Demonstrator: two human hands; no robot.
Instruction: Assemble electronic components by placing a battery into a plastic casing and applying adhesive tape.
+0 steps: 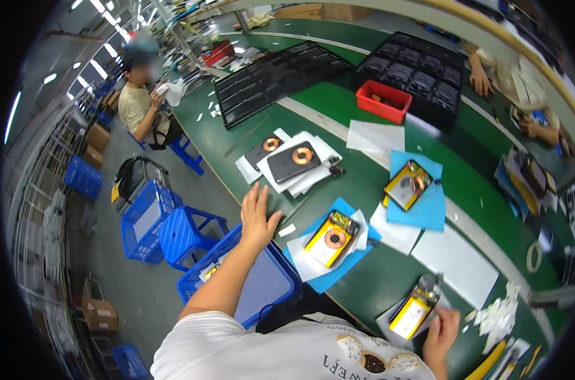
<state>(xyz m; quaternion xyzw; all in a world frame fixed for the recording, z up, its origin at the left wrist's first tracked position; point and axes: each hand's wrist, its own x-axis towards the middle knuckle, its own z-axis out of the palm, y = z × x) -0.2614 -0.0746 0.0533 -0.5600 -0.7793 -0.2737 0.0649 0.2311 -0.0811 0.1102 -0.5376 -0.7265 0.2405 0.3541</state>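
My left hand (258,218) is spread over the green bench edge, holding nothing, just below a stack with a black flat case with a copper coil (292,162). At the lower right, the curled fingers of my right hand (442,334) grip the edge of an uncased power bank (414,309), yellow-edged with a white face, lying on white paper. Between my hands, a second uncased power bank (334,239) with a copper coil rests on white and blue sheets (325,278). Farther back, a third one (408,185) lies on a blue sheet (430,212).
Black trays (278,79) and a red bin (384,101) stand at the back. White scraps (498,320) lie at right. Blue crates (149,221) and a blue stool (186,234) are on the floor at left. One person (142,95) sits at far left; another person's hand (479,76) is across the bench.
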